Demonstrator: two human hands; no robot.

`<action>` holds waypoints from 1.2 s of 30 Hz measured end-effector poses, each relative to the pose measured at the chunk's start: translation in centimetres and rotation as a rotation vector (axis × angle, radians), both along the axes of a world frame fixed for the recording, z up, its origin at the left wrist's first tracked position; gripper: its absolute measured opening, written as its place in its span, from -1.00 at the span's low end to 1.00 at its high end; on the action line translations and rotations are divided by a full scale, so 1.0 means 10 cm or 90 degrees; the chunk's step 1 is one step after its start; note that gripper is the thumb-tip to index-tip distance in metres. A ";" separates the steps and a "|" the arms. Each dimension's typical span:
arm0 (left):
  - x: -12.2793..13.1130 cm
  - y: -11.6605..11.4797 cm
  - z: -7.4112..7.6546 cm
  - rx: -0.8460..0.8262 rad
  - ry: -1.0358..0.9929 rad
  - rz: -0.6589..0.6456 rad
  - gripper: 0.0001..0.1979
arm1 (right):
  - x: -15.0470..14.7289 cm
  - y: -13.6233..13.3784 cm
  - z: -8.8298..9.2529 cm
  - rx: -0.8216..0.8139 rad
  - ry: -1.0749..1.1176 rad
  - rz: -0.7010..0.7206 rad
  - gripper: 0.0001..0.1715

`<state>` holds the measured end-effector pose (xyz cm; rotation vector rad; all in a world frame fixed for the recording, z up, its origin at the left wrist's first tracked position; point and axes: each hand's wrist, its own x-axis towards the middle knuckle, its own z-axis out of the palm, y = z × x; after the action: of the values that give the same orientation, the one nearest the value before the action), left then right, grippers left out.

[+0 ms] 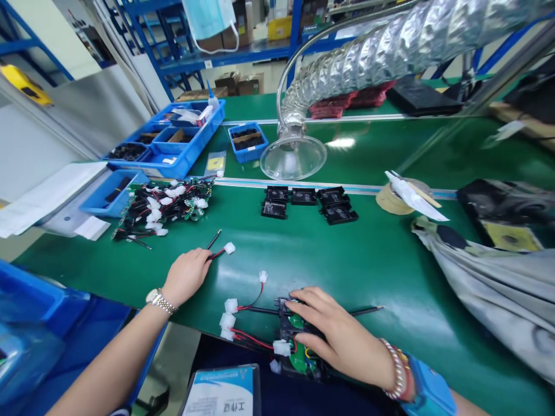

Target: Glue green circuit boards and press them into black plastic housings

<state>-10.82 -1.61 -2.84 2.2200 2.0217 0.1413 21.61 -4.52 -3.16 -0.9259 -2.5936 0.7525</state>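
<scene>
- Five black plastic housings (303,203) are lying in two rows at the centre of the frame.
- Three blue containers are standing toward the upper left: one divided blue tray (203,124) and two smaller blue bins (248,151) (97,199).
- One heap of wired circuit boards (167,207) is lying at centre left.
- A green workbench (390,277) is stretching across the frame, with a foil extraction duct (347,63) hanging over it, ending in a clear hood (293,156), and blue metal shelving (173,52) standing behind it at upper left.
- The left hand (186,276) is curling, its fingers pinching a black-and-red lead (217,252) with a white connector (229,248).
- The right hand (333,335) is lying open, not clenched, pressing on a green circuit board (299,361) in a black housing at bottom centre, with six white connectors (231,306) trailing on wires just left of it.
</scene>
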 end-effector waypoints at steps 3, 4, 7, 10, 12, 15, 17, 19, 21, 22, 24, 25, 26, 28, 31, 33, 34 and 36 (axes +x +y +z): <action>0.06 0.13 0.18 0.016 -0.305 0.080 -0.86 | 0.01 0.01 0.02 -0.010 0.012 0.004 -0.58; 0.12 0.18 0.27 0.016 -0.451 0.094 -0.85 | 0.03 0.04 0.04 -0.009 0.016 0.003 -0.57; 0.36 0.33 0.53 -0.024 -0.847 0.098 -0.81 | 0.10 0.17 0.15 0.021 0.049 -0.037 -0.59; 0.66 0.41 0.65 -0.093 -1.046 0.085 -0.82 | 0.13 0.32 0.28 0.059 0.119 -0.092 -0.56; 0.85 0.42 0.65 -0.131 -1.113 0.074 -0.87 | 0.10 0.40 0.34 0.049 0.175 -0.120 -0.46; 1.07 0.41 0.58 -0.173 -1.184 0.066 -0.94 | 0.00 0.49 0.33 -0.042 0.277 -0.166 -0.32; 1.18 0.40 0.54 -0.187 -1.216 0.076 -0.97 | -0.10 0.53 0.29 -0.142 0.360 -0.176 -0.34; 1.25 0.39 0.50 -0.182 -1.234 0.092 -0.99 | -0.18 0.56 0.28 -0.243 0.446 -0.176 -0.44; 1.23 0.37 0.48 -0.162 -1.239 0.083 -0.97 | -0.22 0.58 0.32 -0.311 0.518 -0.178 -0.56; 1.18 0.35 0.47 -0.157 -1.228 0.061 -0.93 | -0.22 0.59 0.35 -0.330 0.548 -0.182 -0.61; 1.02 0.33 0.45 -0.180 -1.161 0.007 -0.80 | -0.19 0.62 0.44 -0.361 0.599 -0.184 -0.65; 0.92 0.32 0.44 -0.184 -1.107 -0.004 -0.72 | -0.16 0.64 0.49 -0.380 0.625 -0.185 -0.67; 0.82 0.31 0.43 -0.157 -1.045 0.007 -0.66 | -0.13 0.65 0.53 -0.401 0.652 -0.188 -0.69; 0.68 0.29 0.43 0.013 -0.913 0.062 -0.61 | -0.11 0.68 0.59 -0.433 0.681 -0.202 -0.74; 0.78 0.25 0.48 0.176 -0.688 -0.014 -0.60 | -0.18 0.69 0.60 -0.459 0.656 -0.208 -0.79; 1.01 0.23 0.52 0.125 -0.573 -0.138 -0.58 | -0.29 0.68 0.57 -0.468 0.643 -0.199 -0.77; 1.13 0.24 0.52 0.118 -0.554 -0.167 -0.62 | -0.33 0.66 0.55 -0.466 0.642 -0.195 -0.75; 1.32 0.27 0.52 0.109 -0.560 -0.182 -0.75 | -0.37 0.65 0.52 -0.436 0.622 -0.193 -0.72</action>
<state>2.38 1.05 2.37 1.9605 1.2375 1.0673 17.91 1.95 2.01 -0.7772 -1.3257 1.5454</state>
